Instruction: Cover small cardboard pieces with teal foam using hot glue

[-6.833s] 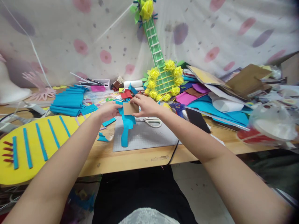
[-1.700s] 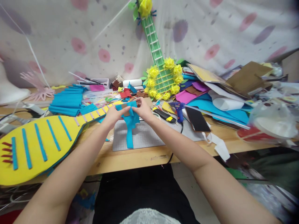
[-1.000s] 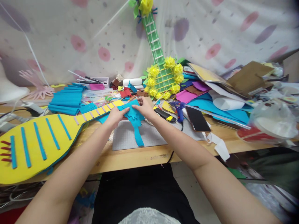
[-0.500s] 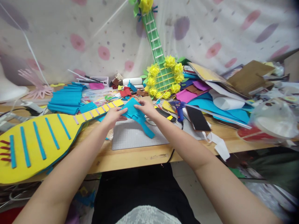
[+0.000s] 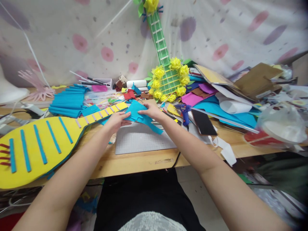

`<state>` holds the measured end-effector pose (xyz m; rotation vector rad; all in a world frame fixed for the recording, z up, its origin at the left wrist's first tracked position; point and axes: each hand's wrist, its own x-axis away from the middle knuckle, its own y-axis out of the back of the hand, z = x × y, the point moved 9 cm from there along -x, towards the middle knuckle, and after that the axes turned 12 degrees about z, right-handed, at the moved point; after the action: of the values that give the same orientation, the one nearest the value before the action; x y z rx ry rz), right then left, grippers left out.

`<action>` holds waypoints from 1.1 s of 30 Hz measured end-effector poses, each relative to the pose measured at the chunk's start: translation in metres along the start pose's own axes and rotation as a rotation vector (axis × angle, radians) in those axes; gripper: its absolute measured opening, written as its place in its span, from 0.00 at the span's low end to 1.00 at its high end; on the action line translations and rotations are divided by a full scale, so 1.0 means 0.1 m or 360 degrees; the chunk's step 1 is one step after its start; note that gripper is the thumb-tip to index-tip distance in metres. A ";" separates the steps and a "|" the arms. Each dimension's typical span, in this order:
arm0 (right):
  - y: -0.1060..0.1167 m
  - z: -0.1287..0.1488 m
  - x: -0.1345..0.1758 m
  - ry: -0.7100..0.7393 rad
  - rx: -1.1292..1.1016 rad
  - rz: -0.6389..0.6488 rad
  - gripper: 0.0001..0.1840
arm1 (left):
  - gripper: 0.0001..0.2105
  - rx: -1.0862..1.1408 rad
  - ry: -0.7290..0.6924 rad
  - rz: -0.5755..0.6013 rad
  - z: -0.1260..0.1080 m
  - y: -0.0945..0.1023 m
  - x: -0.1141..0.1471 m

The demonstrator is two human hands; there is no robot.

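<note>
Between my hands, above the grey cutting mat [image 5: 141, 141], is a piece of blue crepe paper [image 5: 134, 110] with a loose strip trailing toward the right. My left hand [image 5: 117, 121] pinches its left edge, thumb on top. My right hand [image 5: 152, 111] grips its right side, with the fingers partly hidden behind the paper. Just left of my left hand lies the neck of a yellow lute-shaped cutout [image 5: 81, 123], marked with blue and pale purple strips. A blue hot glue gun [image 5: 185, 114] stands to the right of my right hand.
A green paper guitar [image 5: 163, 61] with yellow flowers leans on the back curtain. Folded blue paper [image 5: 67, 101] lies at the left. At the right are a black phone [image 5: 204, 122], piled paper and cardboard [image 5: 260, 80], and a plastic-covered tub [image 5: 276, 128]. The wooden table's front edge [image 5: 144, 165] runs before me.
The trailing blue strip has swung up and to the right. My right hand has shifted slightly, and both hands still grip the paper.
</note>
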<state>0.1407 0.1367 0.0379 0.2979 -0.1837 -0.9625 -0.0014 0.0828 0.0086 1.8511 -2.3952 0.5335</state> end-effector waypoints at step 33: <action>-0.10 0.18 0.08 -0.0058 0.0471 0.0207 0.13 | 0.19 -0.0344 -0.0127 -0.0153 -0.19 -0.08 -0.13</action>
<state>0.1320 0.1216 0.0519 0.5337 -0.3760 -0.8115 0.0069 0.0988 0.0251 1.9123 -2.2908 0.1873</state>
